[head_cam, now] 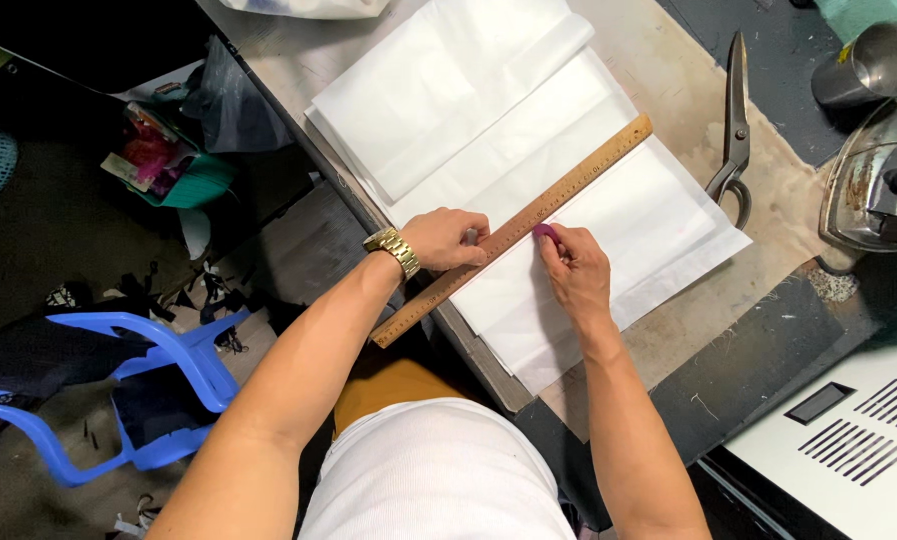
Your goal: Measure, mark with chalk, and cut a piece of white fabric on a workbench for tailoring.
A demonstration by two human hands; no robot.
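White fabric (529,130) lies folded in layers on a worn table (669,60). A long wooden ruler (589,170) rests diagonally across it. My left hand (447,240), with a gold watch at the wrist, presses down on the ruler's lower part. My right hand (572,265) pinches a small pink piece of chalk (545,232) whose tip touches the fabric right at the ruler's edge.
Large metal shears (735,120) lie on the table to the right of the fabric. A metal cup (874,62) and an old iron (879,190) stand at the far right. A blue plastic chair (119,380) stands on the floor to the left, a white perforated box (849,440) at lower right.
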